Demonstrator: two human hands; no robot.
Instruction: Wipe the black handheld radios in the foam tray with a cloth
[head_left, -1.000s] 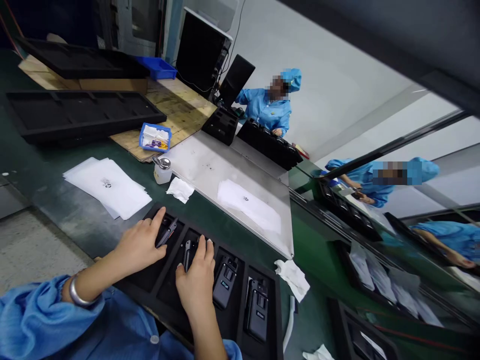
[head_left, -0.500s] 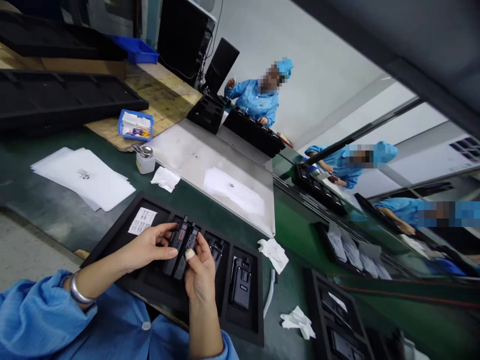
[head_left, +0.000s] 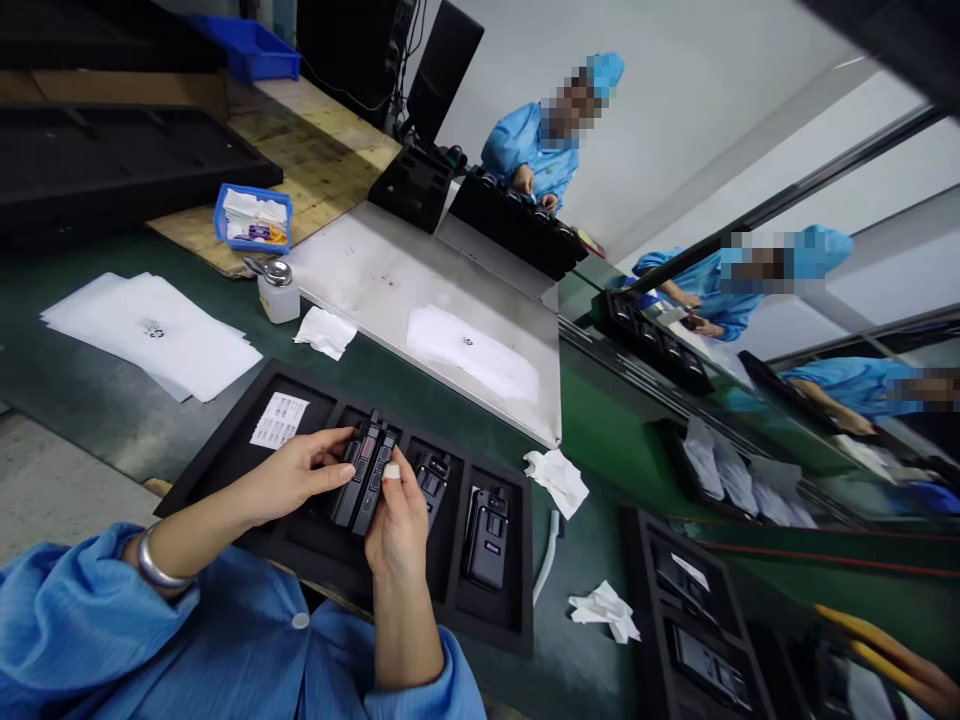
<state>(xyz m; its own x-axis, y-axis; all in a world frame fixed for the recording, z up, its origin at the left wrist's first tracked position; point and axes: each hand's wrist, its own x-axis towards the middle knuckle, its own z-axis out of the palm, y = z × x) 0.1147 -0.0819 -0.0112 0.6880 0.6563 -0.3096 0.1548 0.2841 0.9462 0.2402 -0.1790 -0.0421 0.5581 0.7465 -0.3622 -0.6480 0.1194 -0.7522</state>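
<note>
Two black handheld devices with side buttons, resembling two-way radios, stand side by side above a black foam tray (head_left: 523,560). My left hand (head_left: 296,480) grips the left device (head_left: 357,480), which has a reddish button on its side, between thumb and fingers. Closed around the right device (head_left: 375,488) is my right hand (head_left: 401,530); its thumb has a white wrap on the tip. In the tray compartments to the right lie another black device (head_left: 433,478) and a device with a clip (head_left: 487,540). A printed label sheet (head_left: 280,419) rests in the left compartment.
White paper sheets (head_left: 161,335), a pump bottle (head_left: 279,295) and crumpled tissue (head_left: 325,332) lie beyond the tray. A metal plate (head_left: 352,265) is further back. Another foam tray (head_left: 646,570) stands at right, near a co-worker's hand (head_left: 919,675). Co-workers sit along the line.
My view has shifted slightly; both hands still hold the two devices side by side. The far co-worker's raised hand has come down. Another person's hand has appeared at lower right.
</note>
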